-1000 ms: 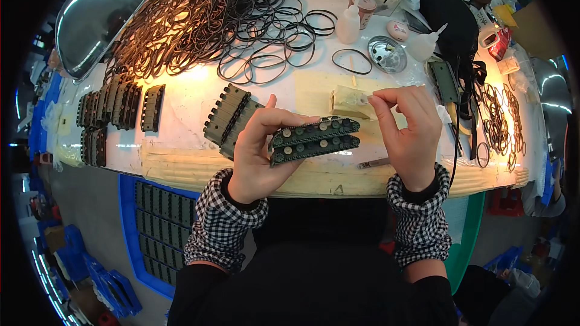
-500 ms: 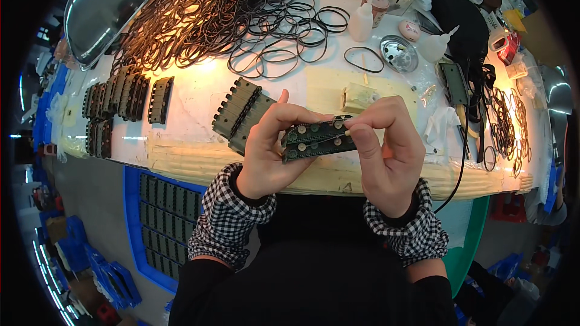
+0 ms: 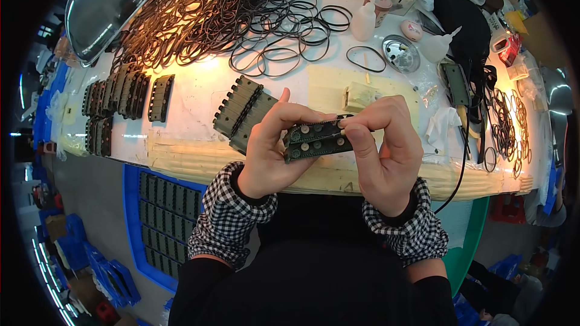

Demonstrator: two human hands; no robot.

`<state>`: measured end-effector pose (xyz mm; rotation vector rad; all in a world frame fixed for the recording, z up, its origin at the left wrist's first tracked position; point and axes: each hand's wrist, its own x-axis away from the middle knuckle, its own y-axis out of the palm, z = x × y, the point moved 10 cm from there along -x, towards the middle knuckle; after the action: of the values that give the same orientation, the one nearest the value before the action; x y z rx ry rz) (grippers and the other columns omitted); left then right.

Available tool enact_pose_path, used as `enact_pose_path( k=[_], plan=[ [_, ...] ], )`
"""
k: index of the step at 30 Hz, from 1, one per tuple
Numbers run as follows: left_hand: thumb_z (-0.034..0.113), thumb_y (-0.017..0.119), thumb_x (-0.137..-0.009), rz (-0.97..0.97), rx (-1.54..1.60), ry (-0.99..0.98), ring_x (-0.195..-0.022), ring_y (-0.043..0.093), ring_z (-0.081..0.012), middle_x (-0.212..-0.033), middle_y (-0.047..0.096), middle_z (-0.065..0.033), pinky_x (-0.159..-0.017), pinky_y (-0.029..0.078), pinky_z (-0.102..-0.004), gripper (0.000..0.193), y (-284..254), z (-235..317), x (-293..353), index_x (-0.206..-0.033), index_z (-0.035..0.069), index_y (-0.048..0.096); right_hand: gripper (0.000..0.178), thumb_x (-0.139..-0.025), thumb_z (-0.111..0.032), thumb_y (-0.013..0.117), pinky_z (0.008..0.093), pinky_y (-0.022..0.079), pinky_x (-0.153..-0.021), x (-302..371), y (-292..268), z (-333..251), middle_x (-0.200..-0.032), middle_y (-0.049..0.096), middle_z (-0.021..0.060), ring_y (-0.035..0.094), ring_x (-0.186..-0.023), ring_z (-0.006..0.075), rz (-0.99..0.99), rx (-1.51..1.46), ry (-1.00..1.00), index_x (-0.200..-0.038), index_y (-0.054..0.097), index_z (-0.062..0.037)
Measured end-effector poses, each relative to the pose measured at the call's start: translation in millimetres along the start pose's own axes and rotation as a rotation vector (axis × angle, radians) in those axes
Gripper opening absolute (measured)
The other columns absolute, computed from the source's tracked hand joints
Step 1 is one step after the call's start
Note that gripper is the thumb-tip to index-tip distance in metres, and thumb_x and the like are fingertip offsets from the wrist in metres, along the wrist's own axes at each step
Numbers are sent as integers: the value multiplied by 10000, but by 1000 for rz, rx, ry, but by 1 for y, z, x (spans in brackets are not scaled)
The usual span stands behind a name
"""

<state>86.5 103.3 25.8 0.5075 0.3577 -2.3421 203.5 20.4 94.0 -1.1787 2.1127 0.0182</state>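
Observation:
My left hand (image 3: 264, 154) grips a dark green oblong part (image 3: 314, 147) with two parallel strips and small round pale and green discs along them. Its thumb lies along the far edge. At the part's right end, the thumb and index finger of my right hand (image 3: 391, 156) are pinched together. A tiny pale bit shows by these fingertips; what they hold is too small to make out. Just behind my left hand, a pair of olive-green ridged blocks (image 3: 244, 105) rests on the table, partly covered by that hand.
A large tangle of black rubber-like loops (image 3: 199, 18) spreads across the far left. More ridged blocks (image 3: 124, 93) stand at the left. A round metal dish (image 3: 400, 54) and a white squeeze bottle (image 3: 364, 21) sit far right. A blue tray (image 3: 134, 229) of green parts lies below left.
My right fingertips have shifted very slightly left along the part's right end. The thin line seen between its strips near them no longer shows clearly. The left hand keeps its grip.

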Motion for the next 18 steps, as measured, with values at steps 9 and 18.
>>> enact_pose_path(
  k=[9,18],
  plan=[
    [-32,699,-779,39,0,32,-1065,656,-194,-1106,696,-68,-1151,31,-602,402,-5,-2,1,-1112,86,509,67,-924,-47,605,294,419,-747,2,-67,17,-867,590,71,533,-820,180,257,376,-74,-875,599,-2],
    [-47,683,-791,40,8,29,-1088,646,-195,-1123,686,-85,-1163,33,-563,401,-4,-2,0,-1120,85,495,43,-859,-10,661,330,424,-712,-1,-59,2,-784,612,64,539,-774,223,200,680,-208,-846,620,-14]
  ],
)
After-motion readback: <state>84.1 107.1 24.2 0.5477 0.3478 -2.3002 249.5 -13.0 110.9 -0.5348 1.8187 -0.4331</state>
